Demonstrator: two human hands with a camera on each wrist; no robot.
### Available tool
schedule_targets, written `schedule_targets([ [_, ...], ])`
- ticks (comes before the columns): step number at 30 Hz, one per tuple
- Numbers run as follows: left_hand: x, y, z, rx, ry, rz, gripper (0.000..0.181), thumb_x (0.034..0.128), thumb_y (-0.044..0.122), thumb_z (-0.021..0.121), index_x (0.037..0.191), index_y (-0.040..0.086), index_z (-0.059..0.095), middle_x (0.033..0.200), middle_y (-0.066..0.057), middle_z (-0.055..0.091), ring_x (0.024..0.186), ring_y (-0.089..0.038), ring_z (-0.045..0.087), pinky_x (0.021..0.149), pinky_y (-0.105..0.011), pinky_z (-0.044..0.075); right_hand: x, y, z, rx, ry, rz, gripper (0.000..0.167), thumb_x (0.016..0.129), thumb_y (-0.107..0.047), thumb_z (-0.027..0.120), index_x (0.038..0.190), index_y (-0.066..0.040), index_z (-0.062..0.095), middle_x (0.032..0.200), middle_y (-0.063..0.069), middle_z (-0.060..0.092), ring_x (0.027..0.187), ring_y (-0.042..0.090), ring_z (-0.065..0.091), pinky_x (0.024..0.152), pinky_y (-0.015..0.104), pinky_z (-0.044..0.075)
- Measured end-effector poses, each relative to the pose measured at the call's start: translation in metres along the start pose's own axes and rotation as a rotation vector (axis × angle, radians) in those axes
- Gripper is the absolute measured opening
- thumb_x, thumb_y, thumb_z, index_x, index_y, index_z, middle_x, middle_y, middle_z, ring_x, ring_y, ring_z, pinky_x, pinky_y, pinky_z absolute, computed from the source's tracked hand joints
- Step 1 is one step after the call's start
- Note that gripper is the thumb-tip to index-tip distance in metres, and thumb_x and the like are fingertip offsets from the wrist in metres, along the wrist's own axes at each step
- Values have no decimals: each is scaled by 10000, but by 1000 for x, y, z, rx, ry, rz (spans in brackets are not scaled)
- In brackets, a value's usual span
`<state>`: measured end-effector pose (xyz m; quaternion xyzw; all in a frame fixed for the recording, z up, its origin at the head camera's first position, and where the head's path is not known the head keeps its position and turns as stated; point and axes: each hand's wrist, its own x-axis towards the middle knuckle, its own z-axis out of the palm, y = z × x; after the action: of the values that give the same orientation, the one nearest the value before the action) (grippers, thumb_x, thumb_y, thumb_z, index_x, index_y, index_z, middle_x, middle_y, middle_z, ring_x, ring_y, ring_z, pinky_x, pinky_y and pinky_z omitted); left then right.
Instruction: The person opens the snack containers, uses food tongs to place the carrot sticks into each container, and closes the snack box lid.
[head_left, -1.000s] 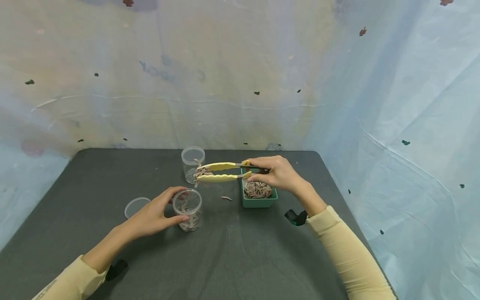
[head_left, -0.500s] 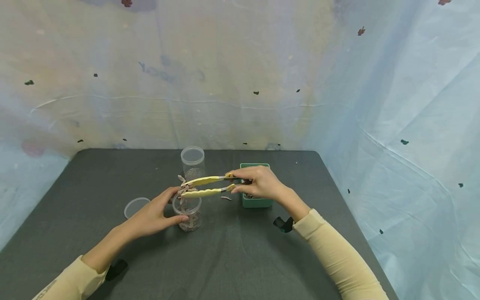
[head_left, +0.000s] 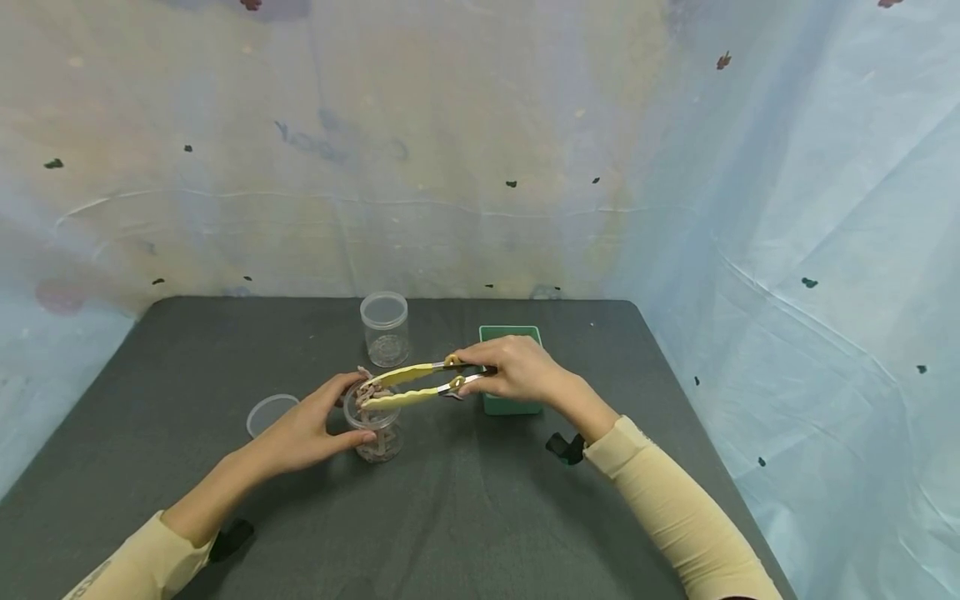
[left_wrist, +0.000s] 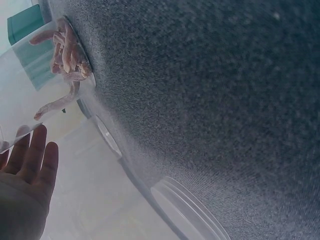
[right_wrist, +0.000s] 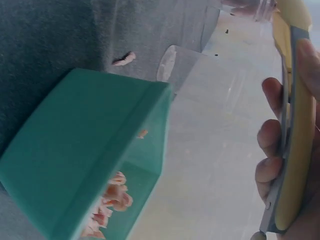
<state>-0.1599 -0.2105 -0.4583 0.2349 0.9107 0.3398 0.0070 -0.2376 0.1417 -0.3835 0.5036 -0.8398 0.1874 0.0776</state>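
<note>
Head view: your left hand [head_left: 311, 427] grips the clear round plastic jar [head_left: 382, 443] on the dark-grey worktop [head_left: 480, 517], your right hand [head_left: 517, 368] holds yellow-and-metal tongs [head_left: 403, 399] with brownish strips [head_left: 367, 390] at its mouth, seemingly mid-filling, so loosening them looks due.

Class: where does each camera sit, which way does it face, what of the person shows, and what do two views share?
Head: on the head, facing forward and down at the table; left hand, right hand and sleeves show.
Left wrist: on that wrist, facing the held jar; the left hand shows, in part.
Right wrist: on that wrist, facing the green tub and tongs; the right hand shows, in part.
Shared: both wrist views show the green tub.
</note>
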Motion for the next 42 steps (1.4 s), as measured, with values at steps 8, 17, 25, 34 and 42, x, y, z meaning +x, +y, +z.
schedule_targets([
  [8, 1, 0, 0, -2, 4, 1, 888, 914, 502, 791, 1566, 75, 365, 1525, -165, 475, 1315, -377, 555, 989, -604, 498, 4, 0, -7, -1, -73, -10, 455, 890, -389, 820, 1283, -174, 746, 1155, -55, 761, 665, 20, 504, 594, 192, 406],
  [17, 2, 0, 1, -17, 15, 28, 841, 913, 476, 802, 1548, 102, 396, 1440, -102, 529, 1218, -287, 603, 932, -544, 524, 2, 0, -7, 1, -76, -1, 483, 886, -399, 824, 1292, -150, 744, 1174, -32, 762, 682, 27, 554, 605, 202, 444],
  [25, 2, -2, 1, 1, 20, 30, 828, 918, 485, 795, 1549, 125, 399, 1455, -109, 530, 1261, -323, 591, 953, -570, 517, -4, 2, -9, 29, -54, 18, 492, 889, -369, 826, 1317, -144, 735, 1170, -8, 767, 694, 24, 584, 617, 214, 464],
  [34, 0, -2, 0, -9, 26, 47, 811, 921, 471, 796, 1552, 151, 399, 1483, -119, 520, 1292, -347, 573, 976, -586, 502, -41, 17, -26, 100, 5, 155, 553, 898, -256, 834, 1383, -45, 675, 1331, 118, 701, 906, 185, 742, 680, 316, 551],
  [42, 0, -1, -1, -2, 20, 36, 818, 928, 471, 788, 1560, 140, 387, 1502, -111, 507, 1293, -354, 569, 968, -582, 502, -85, 46, -58, 23, -6, 375, 597, 916, -308, 816, 1436, -78, 637, 1360, 147, 679, 691, 77, 621, 651, 428, 527],
])
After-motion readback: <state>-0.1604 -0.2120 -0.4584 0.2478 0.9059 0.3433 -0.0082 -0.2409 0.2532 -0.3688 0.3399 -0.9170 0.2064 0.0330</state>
